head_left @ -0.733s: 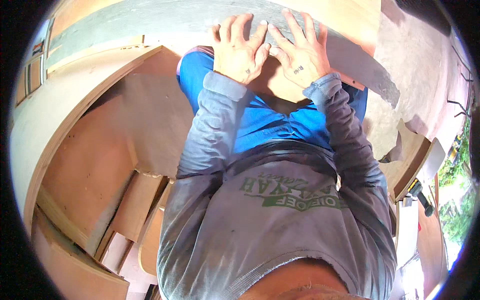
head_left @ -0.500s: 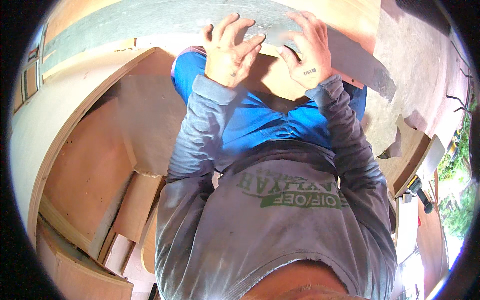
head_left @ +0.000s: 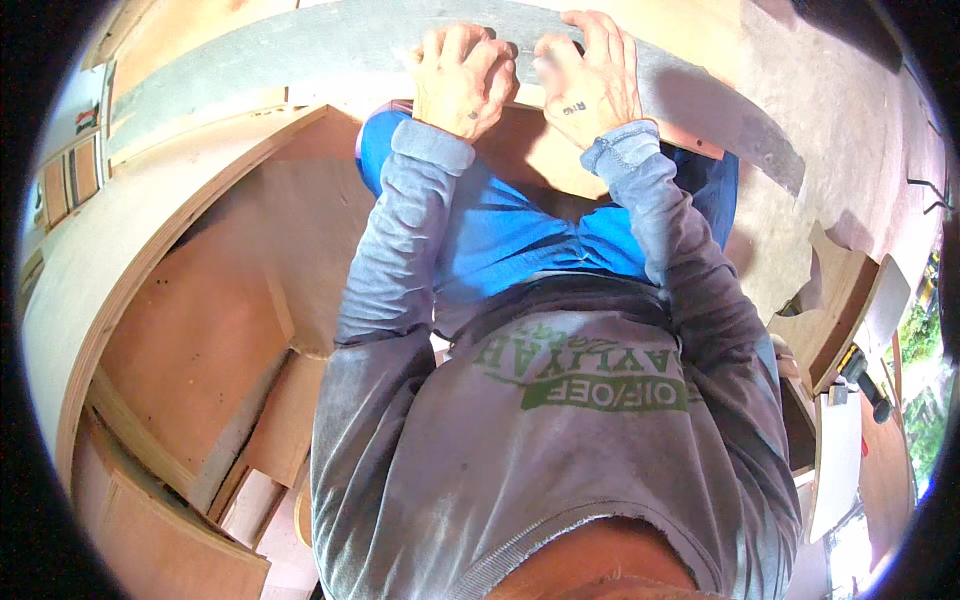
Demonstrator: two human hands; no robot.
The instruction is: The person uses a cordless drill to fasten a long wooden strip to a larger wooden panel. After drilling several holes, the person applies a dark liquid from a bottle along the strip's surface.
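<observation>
Both hands are over a long curved grey board (head_left: 300,50) that runs across the far side in front of me. My left hand (head_left: 462,85) is bent over the board, fingers curled downward and tips hidden; what they hold, if anything, does not show. Close to its right is my right hand (head_left: 592,90), with fingers partly stretched and the thumb apart, slightly blurred. A dark patch shows between its thumb and fingers, too small to make out. Below the hands, a light wooden panel (head_left: 560,165) lies between my knees in blue trousers (head_left: 490,225).
On the left stands a large curved plywood frame (head_left: 150,250) with wooden panels inside. Curved wood offcuts (head_left: 840,290) lie at the right, with a black and yellow tool (head_left: 862,380) beside them. Pale concrete floor (head_left: 840,130) shows at the far right.
Both hands have moved slightly up and away from me onto the grey board. My left fingers, spread before, are now curled down. My right hand has shifted left, nearer the other.
</observation>
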